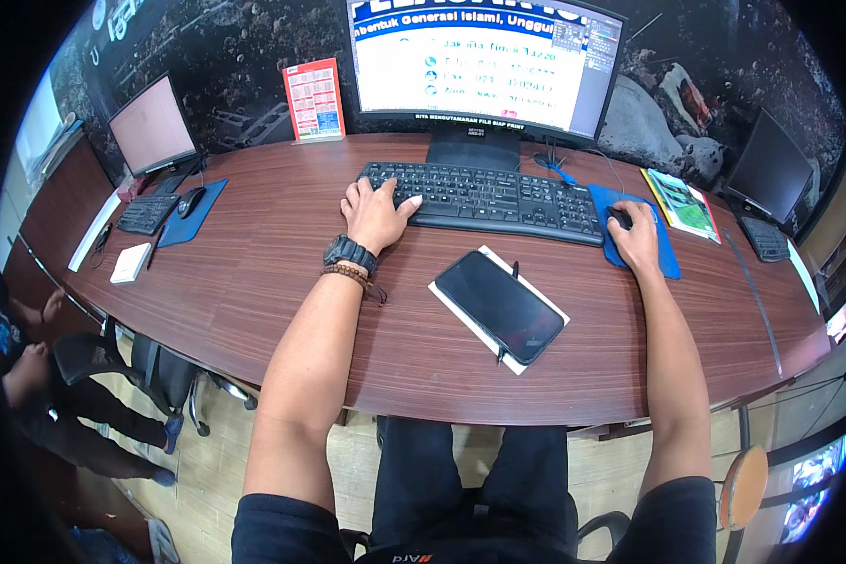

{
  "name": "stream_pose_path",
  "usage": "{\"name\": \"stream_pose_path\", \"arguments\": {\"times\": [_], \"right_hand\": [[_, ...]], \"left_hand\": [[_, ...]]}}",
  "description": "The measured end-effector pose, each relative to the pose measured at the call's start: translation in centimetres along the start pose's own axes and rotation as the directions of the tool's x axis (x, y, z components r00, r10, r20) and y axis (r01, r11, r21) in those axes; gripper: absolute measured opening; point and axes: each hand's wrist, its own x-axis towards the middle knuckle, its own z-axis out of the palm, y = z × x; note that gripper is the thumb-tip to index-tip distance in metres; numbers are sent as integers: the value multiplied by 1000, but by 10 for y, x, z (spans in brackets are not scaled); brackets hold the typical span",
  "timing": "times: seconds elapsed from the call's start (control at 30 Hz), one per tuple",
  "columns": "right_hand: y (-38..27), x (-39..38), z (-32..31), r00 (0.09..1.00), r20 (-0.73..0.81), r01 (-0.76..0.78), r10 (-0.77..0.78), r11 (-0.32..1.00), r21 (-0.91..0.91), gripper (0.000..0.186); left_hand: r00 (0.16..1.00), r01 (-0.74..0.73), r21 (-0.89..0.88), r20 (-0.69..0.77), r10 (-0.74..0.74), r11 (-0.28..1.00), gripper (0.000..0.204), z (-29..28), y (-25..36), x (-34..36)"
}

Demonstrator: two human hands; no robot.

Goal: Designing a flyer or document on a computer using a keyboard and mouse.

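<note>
My left hand (pixel 376 214) lies on the left end of a black keyboard (pixel 498 197), its fingers spread over the keys and thumb stretched out. A watch (pixel 352 252) and a beaded bracelet (pixel 346 274) circle that wrist. To the right of the keyboard, my right hand (pixel 640 242) wraps round a black computer mouse (pixel 618 218) on a blue mouse pad (pixel 667 258). Between my forearms rests a dark-screened phone (pixel 500 305) on a white notepad (pixel 449 291), with a pen (pixel 514 270) partly hidden beneath it. Behind the keyboard stands a lit monitor (pixel 484 66).
A red-and-white desk calendar (pixel 314 101) and a second monitor (pixel 153 124) with keyboard (pixel 148 213) stand leftward. At right are a colourful booklet (pixel 682 203) and a dark monitor (pixel 770 169). Another person (pixel 75 395) sits at far left near a black office chair (pixel 94 362).
</note>
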Motion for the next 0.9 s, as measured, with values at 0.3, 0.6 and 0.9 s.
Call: {"name": "stream_pose_path", "arguments": {"times": [0.3, 0.6, 0.9], "right_hand": [[-1, 0, 0, 1000, 14, -2, 2, 1000, 8, 33], [-2, 1, 0, 1000, 9, 7, -7, 1000, 11, 32], [1, 0, 0, 1000, -9, 29, -29, 999, 15, 31]], "left_hand": [[1000, 1, 13, -7, -1, 1000, 65, 1, -1, 1], [1000, 6, -4, 8, -6, 1000, 66, -1, -1, 0], [1000, 4, -5, 15, -4, 1000, 66, -1, 1, 0]]}}
